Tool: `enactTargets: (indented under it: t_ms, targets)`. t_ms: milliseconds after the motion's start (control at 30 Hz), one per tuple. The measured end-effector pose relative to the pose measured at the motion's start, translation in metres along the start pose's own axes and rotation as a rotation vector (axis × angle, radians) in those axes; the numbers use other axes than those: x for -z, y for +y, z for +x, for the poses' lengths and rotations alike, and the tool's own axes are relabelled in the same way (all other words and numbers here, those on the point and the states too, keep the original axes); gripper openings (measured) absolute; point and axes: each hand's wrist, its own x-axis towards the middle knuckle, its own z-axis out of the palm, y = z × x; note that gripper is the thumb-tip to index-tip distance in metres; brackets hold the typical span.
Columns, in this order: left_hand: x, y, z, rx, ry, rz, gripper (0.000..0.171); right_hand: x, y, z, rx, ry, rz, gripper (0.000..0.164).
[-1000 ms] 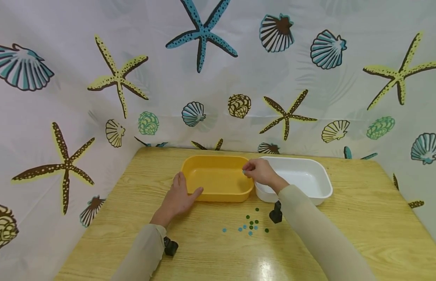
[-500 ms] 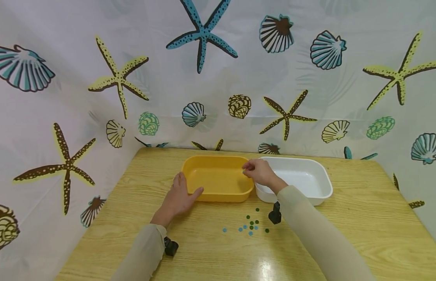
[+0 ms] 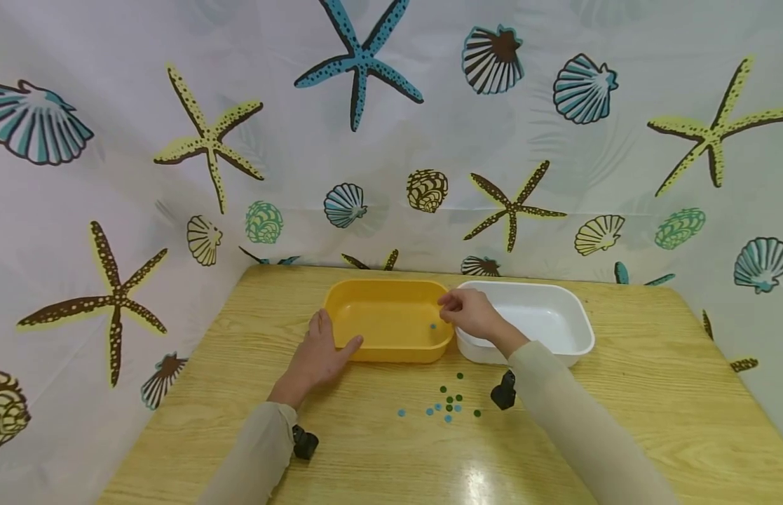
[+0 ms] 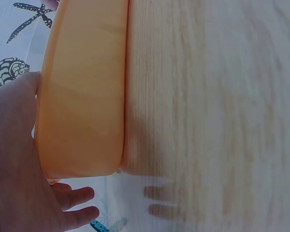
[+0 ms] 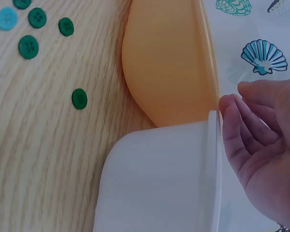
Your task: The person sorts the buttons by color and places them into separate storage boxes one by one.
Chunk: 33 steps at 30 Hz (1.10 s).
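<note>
A yellow plastic basin (image 3: 381,355) stands on the table, with one small blue button (image 3: 433,326) on its floor near the right end. My left hand (image 3: 317,356) rests against the basin's near-left corner. Its thumb lies along the near rim, and the fingers reach along the left end; in the left wrist view two of them extend straight, clear of the wall. Over the gap between the yellow basin and a white basin (image 3: 542,322), my right hand (image 3: 472,313) hovers with bent fingers. In the right wrist view its thumb and fingertips are apart, with nothing between them.
Several loose buttons, green (image 5: 79,98) and blue (image 5: 7,18), lie scattered on the wooden table (image 3: 366,456) in front of the basins. The white basin sits right beside the yellow one. A shell-and-starfish cloth (image 3: 391,140) hangs behind and at the sides.
The blue button that my right fingers pinched has been let go and now lies in the yellow basin. The right hand has shifted slightly right. My left hand keeps its place.
</note>
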Motion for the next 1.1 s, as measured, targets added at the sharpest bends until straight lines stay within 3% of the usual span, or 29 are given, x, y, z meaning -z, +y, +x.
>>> enactTargets:
  t_ms: [467, 867, 1100]
  targets:
    - [0.001, 0.002, -0.001, 0.001, 0.003, 0.007, 0.107, 0.009, -0.009, -0.044, 0.078, -0.101, -0.029, 0.017]
    - [0.0, 0.0, 0.0, -0.003, 0.003, 0.022, 0.109, 0.005, -0.004, -0.08, 0.244, -0.202, -0.044, 0.007]
    - [-0.001, 0.0, 0.001, 0.0, 0.003, 0.026, 0.109, -0.002, 0.006, -0.093, 0.248, -0.267, -0.12, 0.008]
